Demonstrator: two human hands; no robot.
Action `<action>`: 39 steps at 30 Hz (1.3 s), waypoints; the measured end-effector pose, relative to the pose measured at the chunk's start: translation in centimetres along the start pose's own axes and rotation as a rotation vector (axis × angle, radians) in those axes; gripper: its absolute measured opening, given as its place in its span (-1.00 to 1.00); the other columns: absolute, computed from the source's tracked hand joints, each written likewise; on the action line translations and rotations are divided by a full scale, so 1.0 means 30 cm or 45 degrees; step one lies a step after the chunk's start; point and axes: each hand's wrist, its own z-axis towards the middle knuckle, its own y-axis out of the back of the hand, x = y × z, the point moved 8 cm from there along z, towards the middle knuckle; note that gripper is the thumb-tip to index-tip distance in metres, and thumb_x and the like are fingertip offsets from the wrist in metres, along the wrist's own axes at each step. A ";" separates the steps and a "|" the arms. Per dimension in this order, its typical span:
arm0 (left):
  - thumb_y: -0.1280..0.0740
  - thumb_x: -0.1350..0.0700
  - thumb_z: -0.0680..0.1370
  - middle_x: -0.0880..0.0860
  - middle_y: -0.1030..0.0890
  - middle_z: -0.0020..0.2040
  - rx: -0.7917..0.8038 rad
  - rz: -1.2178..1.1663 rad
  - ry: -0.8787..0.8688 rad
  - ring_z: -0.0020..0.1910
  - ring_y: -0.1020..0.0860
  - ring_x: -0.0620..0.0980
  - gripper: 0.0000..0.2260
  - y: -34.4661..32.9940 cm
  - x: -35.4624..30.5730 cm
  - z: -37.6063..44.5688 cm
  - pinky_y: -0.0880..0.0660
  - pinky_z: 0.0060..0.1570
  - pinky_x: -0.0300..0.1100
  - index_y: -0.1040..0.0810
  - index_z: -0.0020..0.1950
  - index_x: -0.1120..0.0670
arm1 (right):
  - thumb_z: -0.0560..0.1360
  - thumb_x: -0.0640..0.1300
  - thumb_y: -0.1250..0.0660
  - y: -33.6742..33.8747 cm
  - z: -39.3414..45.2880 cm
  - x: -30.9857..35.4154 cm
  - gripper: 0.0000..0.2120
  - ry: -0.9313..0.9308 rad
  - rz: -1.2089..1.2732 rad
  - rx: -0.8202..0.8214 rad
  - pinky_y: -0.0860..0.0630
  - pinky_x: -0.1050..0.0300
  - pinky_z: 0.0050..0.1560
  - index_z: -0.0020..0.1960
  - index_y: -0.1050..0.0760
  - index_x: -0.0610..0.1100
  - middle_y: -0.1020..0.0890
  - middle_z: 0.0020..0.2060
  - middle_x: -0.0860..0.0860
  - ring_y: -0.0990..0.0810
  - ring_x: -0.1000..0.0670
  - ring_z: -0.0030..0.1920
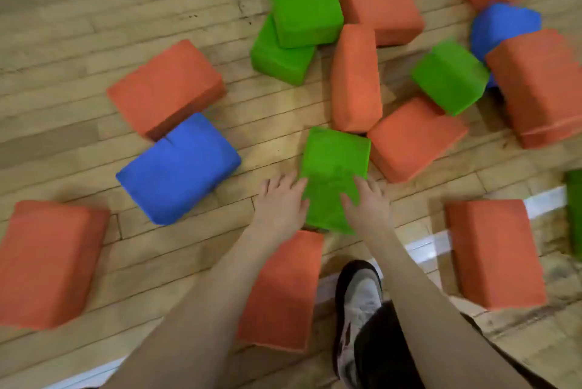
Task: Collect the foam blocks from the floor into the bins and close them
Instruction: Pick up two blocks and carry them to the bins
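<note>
Your left hand [278, 204] and right hand [367, 204] press against opposite sides of one green foam block [333, 168], each grip clamped on it with fingers spread. The block lies on the wooden floor [78, 36], its near end just above an orange block [283, 291] beside your shoe [359, 300]. A blue block [178, 168] lies near on the left, with more blocks scattered around.

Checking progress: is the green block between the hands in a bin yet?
No. The green block sits on the wooden floor; no bin shows.
</note>
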 end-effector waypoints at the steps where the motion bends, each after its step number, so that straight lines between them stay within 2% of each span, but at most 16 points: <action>1: -0.15 -0.03 0.60 0.01 -0.18 0.51 0.021 0.025 -0.003 0.48 -0.10 0.06 -0.54 -0.054 -0.003 0.025 -0.04 0.38 -0.01 -0.20 0.49 -0.01 | 0.55 0.11 -0.22 -0.033 0.016 -0.036 -0.43 -0.056 -0.010 -0.033 -0.23 -0.12 0.32 0.47 -0.20 -0.08 -0.28 0.44 -0.09 -0.30 -0.24 0.35; 4: -0.10 -0.09 0.61 0.00 -0.05 0.55 0.049 0.088 -0.042 0.50 -0.05 0.09 -0.48 -0.201 0.007 0.095 0.02 0.42 0.05 -0.05 0.54 -0.04 | 0.51 0.24 -0.19 -0.125 0.052 -0.120 -0.26 -0.179 -0.090 -0.135 -0.13 -0.12 0.37 0.51 -0.06 -0.14 -0.24 0.46 -0.12 -0.26 -0.22 0.39; 8: -0.06 -0.14 0.61 -0.04 0.00 0.56 -0.067 0.201 -0.113 0.50 -0.10 0.07 -0.48 -0.265 0.031 0.107 0.04 0.43 0.08 -0.03 0.54 -0.07 | 0.47 0.27 -0.24 -0.203 0.058 -0.163 -0.17 -0.202 0.111 -0.209 -0.07 -0.10 0.37 0.50 -0.06 -0.23 -0.39 0.36 -0.18 -0.30 -0.18 0.37; 10: -0.04 -0.16 0.61 -0.03 -0.04 0.55 -0.089 0.203 -0.086 0.50 -0.10 0.06 -0.47 -0.265 0.056 0.101 0.06 0.43 0.07 -0.03 0.54 -0.05 | 0.44 0.29 -0.26 -0.187 0.038 -0.144 -0.20 -0.153 0.236 -0.310 -0.09 -0.11 0.35 0.48 -0.13 -0.17 -0.40 0.34 -0.14 -0.32 -0.16 0.36; 13: 0.01 -0.17 0.62 -0.01 -0.13 0.54 -0.085 0.077 0.029 0.49 -0.12 0.03 -0.48 -0.236 0.129 0.097 0.03 0.42 0.02 -0.05 0.54 -0.02 | 0.40 0.38 -0.14 -0.133 -0.015 -0.024 -0.26 0.071 0.364 -0.403 -0.12 -0.12 0.34 0.46 -0.19 0.02 -0.32 0.38 -0.06 -0.28 -0.07 0.38; 15: 0.04 -0.15 0.63 -0.02 -0.20 0.51 -0.106 0.031 0.001 0.44 -0.22 0.05 -0.52 -0.208 0.159 0.073 -0.06 0.38 -0.02 -0.02 0.54 -0.08 | 0.47 0.29 -0.20 -0.124 -0.030 0.056 -0.38 0.174 0.504 -0.308 -0.20 -0.04 0.36 0.47 -0.18 0.13 -0.23 0.43 -0.04 -0.26 0.00 0.39; 17: 0.08 -0.11 0.63 -0.02 -0.28 0.48 -0.131 -0.024 -0.107 0.37 -0.32 0.05 -0.53 -0.176 0.149 0.023 -0.12 0.32 -0.06 0.03 0.54 -0.09 | 0.51 0.15 -0.28 -0.115 -0.038 0.115 -0.46 0.257 0.674 -0.261 -0.27 0.09 0.33 0.44 -0.24 0.14 -0.19 0.42 -0.04 -0.30 0.01 0.36; 20: 0.09 -0.08 0.60 0.03 -0.34 0.43 -0.143 -0.287 -0.106 0.35 -0.36 0.03 -0.49 -0.125 0.165 -0.050 -0.17 0.27 -0.10 0.03 0.55 -0.01 | 0.52 0.15 -0.22 -0.115 -0.048 0.193 -0.56 0.404 0.669 -0.269 -0.33 -0.13 0.34 0.39 -0.33 0.17 -0.22 0.40 0.03 -0.35 0.11 0.30; 22: 0.10 -0.18 0.54 0.08 -0.41 0.37 -0.224 -0.392 -0.073 0.29 -0.40 0.07 -0.40 -0.097 0.185 -0.095 -0.25 0.23 -0.06 0.00 0.55 0.01 | 0.50 0.16 -0.16 -0.136 -0.046 0.221 -0.54 0.419 0.745 -0.224 -0.37 -0.19 0.28 0.39 -0.34 0.15 -0.27 0.38 0.09 -0.40 0.27 0.17; 24: 0.07 -0.32 0.46 0.11 -0.36 0.39 -0.279 -0.299 0.000 0.28 -0.41 0.12 -0.26 -0.087 0.205 -0.112 -0.33 0.21 0.01 0.04 0.55 0.02 | 0.51 0.13 -0.16 -0.152 -0.050 0.248 -0.56 0.441 0.818 -0.173 -0.39 -0.18 0.26 0.38 -0.35 0.13 -0.30 0.36 0.14 -0.48 0.32 0.08; 27: -0.07 -0.41 0.37 0.20 -0.17 0.49 -0.321 -0.144 0.125 0.34 -0.35 0.20 -0.11 -0.080 0.213 -0.077 -0.37 0.20 0.07 0.05 0.55 0.06 | 0.59 -0.09 -0.20 -0.171 -0.051 0.274 -0.65 0.532 0.877 -0.072 -0.44 -0.04 0.26 0.37 -0.37 0.07 -0.43 0.29 0.15 -0.50 0.27 0.13; 29: -0.17 -0.34 0.41 0.23 -0.16 0.48 -0.331 -0.156 0.154 0.31 -0.35 0.25 -0.15 -0.064 0.215 -0.047 -0.37 0.19 0.09 -0.03 0.54 0.09 | 0.60 -0.15 -0.20 -0.182 -0.051 0.259 -0.64 0.509 0.909 -0.055 -0.46 0.08 0.24 0.38 -0.36 0.05 -0.46 0.25 0.19 -0.49 0.29 0.15; 31: -0.15 -0.28 0.41 0.26 -0.22 0.45 -0.370 -0.167 0.112 0.24 -0.40 0.29 -0.23 -0.043 0.231 -0.049 -0.40 0.15 0.11 -0.16 0.51 0.12 | 0.59 -0.04 -0.20 -0.199 -0.060 0.204 -0.62 0.407 0.805 -0.131 -0.42 0.02 0.27 0.40 -0.36 0.02 -0.47 0.25 0.17 -0.48 0.31 0.13; 34: -0.18 -0.20 0.40 0.29 -0.32 0.39 -0.541 -0.165 0.062 0.06 -0.49 0.30 -0.32 0.001 0.290 -0.135 -0.47 0.02 0.11 -0.30 0.45 0.12 | 0.52 0.19 -0.15 -0.249 -0.110 0.087 -0.46 0.149 0.509 -0.186 -0.30 -0.14 0.33 0.43 -0.32 -0.03 -0.46 0.30 -0.01 -0.47 -0.03 0.24; 37: -0.25 -0.14 0.41 0.26 -0.29 0.42 -0.640 -0.101 0.017 0.04 -0.48 0.26 -0.36 0.023 0.329 -0.268 -0.46 -0.02 0.08 -0.29 0.45 0.05 | 0.52 0.24 -0.19 -0.318 -0.221 0.011 -0.37 -0.020 0.218 -0.159 -0.15 -0.08 0.39 0.47 -0.23 -0.07 -0.36 0.37 -0.07 -0.31 -0.12 0.36; 39: -0.26 -0.13 0.43 0.25 -0.28 0.44 -0.653 -0.046 0.010 0.07 -0.45 0.25 -0.39 0.023 0.339 -0.346 -0.45 -0.02 0.08 -0.31 0.45 0.04 | 0.47 0.32 -0.21 -0.375 -0.293 -0.020 -0.23 -0.126 0.104 -0.125 -0.09 -0.11 0.41 0.49 -0.16 -0.14 -0.25 0.44 -0.12 -0.21 -0.17 0.41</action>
